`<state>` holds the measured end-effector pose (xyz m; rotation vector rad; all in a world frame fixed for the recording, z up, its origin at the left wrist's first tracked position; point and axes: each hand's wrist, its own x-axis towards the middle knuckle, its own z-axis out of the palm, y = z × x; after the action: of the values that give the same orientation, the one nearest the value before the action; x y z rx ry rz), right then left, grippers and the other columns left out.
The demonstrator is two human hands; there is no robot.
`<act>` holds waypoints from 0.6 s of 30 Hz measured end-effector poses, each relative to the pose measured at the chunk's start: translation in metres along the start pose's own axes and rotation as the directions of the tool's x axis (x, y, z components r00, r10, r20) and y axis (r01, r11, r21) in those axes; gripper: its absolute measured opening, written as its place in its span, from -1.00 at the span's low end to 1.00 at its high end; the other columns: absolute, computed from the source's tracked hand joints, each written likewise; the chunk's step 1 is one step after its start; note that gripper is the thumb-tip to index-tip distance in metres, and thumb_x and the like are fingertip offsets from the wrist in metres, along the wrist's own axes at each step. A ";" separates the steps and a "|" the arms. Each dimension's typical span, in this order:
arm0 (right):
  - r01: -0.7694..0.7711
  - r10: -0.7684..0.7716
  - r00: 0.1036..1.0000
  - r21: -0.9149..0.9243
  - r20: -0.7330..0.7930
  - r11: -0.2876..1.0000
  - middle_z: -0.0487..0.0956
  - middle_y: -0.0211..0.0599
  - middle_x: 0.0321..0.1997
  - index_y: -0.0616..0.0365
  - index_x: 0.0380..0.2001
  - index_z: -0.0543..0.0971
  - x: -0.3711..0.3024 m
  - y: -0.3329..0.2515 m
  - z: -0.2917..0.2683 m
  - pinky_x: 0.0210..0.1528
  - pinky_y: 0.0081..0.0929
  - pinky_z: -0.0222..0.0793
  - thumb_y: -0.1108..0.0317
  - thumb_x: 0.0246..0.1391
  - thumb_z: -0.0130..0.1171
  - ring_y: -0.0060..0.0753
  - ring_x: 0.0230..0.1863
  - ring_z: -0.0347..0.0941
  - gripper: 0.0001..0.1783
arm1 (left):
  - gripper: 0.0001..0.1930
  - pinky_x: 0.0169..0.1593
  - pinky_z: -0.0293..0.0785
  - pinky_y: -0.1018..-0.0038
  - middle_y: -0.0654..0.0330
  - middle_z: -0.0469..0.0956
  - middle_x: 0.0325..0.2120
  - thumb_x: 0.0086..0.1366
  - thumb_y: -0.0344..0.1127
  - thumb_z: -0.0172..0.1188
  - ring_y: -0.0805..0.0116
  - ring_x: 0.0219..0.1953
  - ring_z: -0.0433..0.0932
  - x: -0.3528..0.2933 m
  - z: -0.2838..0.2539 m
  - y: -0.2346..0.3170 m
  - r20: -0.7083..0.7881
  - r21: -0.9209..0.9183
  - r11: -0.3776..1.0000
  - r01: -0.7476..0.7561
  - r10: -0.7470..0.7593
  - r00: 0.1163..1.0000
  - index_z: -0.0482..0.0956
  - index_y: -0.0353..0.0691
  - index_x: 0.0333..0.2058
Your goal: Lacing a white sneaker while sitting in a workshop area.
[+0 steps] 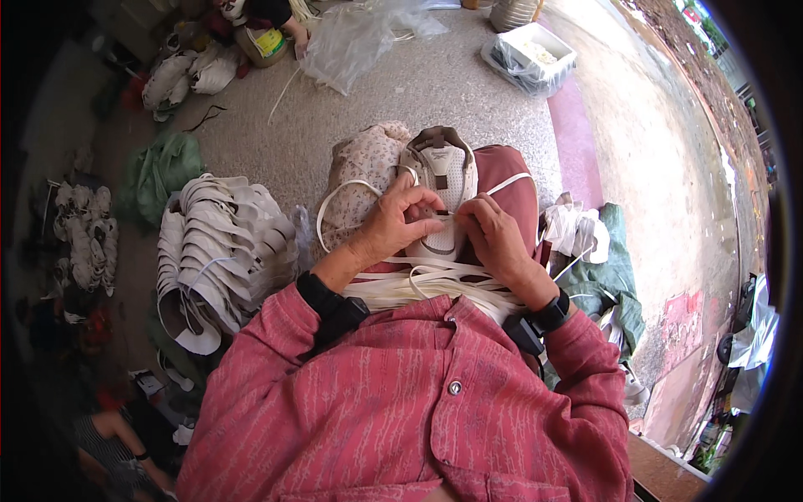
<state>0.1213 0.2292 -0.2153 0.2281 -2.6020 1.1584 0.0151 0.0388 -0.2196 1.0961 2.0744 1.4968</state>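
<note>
A white shoe upper [458, 177] with brown trim rests across my lap, its brown-lined collar pointing away from me. At its left side my left hand [401, 219] touches the upper, thumb and index finger visibly apart near the lace holes. A flat white shoelace [504, 181] runs out from beside my right hand [493, 230], whose fingers pinch together at the upper's right edge. Another length of lace loops out to the left, passing behind my left hand. The pinched lace end is hidden by my right fingers. Several loose cream laces [418, 283] lie over my lap.
Stacked white shoe uppers [219, 251] stand at my left. More uppers [577, 230] lie on green cloth [615, 251] at right. Farther off are a white tub [539, 54] in plastic, a clear plastic bag [343, 50] and another person's hand [301, 42].
</note>
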 end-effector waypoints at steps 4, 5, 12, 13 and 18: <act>0.045 -0.033 0.997 -0.166 0.074 0.985 0.43 -0.14 -0.29 0.20 -0.26 0.43 0.003 -0.002 -0.001 -0.30 -0.19 0.43 0.52 0.02 0.09 0.02 -0.28 0.47 -0.83 | -0.75 -0.30 0.31 0.67 0.38 0.22 -0.35 0.09 -0.35 0.40 0.62 -0.40 0.33 0.000 0.001 0.001 0.008 -0.025 0.999 0.026 -0.026 1.000 0.59 -0.16 -0.24; 0.044 -0.032 0.997 -0.167 0.071 0.985 0.43 -0.14 -0.29 0.20 -0.26 0.43 0.005 -0.003 -0.001 -0.30 -0.19 0.43 0.52 0.02 0.09 0.02 -0.28 0.47 -0.83 | -0.75 -0.30 0.32 0.68 0.38 0.22 -0.35 0.09 -0.35 0.41 0.62 -0.39 0.34 0.000 0.001 0.002 0.011 -0.024 0.999 0.032 -0.031 0.999 0.60 -0.16 -0.24; 0.031 -0.020 0.995 -0.110 0.096 0.993 0.45 -0.12 -0.28 0.19 -0.21 0.42 0.010 -0.008 -0.004 -0.30 -0.20 0.43 0.47 0.09 0.05 0.01 -0.29 0.48 -0.83 | -0.72 -0.31 0.34 0.67 0.38 0.27 -0.35 0.10 -0.34 0.41 0.62 -0.39 0.35 -0.002 -0.001 0.003 -0.002 0.017 0.999 -0.032 0.032 0.999 0.58 -0.17 -0.21; 0.019 -0.016 0.999 -0.055 0.048 0.998 0.47 -0.12 -0.28 0.18 -0.21 0.43 0.009 -0.009 -0.006 -0.30 -0.20 0.43 0.45 0.12 0.05 0.01 -0.29 0.49 -0.84 | -0.72 -0.31 0.34 0.67 0.38 0.27 -0.35 0.10 -0.34 0.41 0.62 -0.39 0.35 -0.002 -0.002 0.004 -0.008 0.016 0.999 -0.034 0.034 0.999 0.58 -0.17 -0.21; -0.047 0.066 0.994 -0.199 0.088 0.979 0.50 -0.15 -0.29 0.15 -0.21 0.44 0.005 -0.010 -0.013 -0.32 -0.21 0.43 0.41 0.14 0.06 -0.02 -0.32 0.51 -0.85 | -0.64 -0.37 0.45 0.55 0.25 0.37 -0.34 0.03 -0.41 0.41 0.46 -0.41 0.47 -0.009 -0.003 0.015 -0.086 0.201 0.972 -0.119 0.138 0.987 0.50 -0.24 -0.18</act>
<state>0.1211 0.2321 -0.1986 0.1714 -2.8000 0.9186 0.0244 0.0324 -0.2063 1.2741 2.2988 1.4577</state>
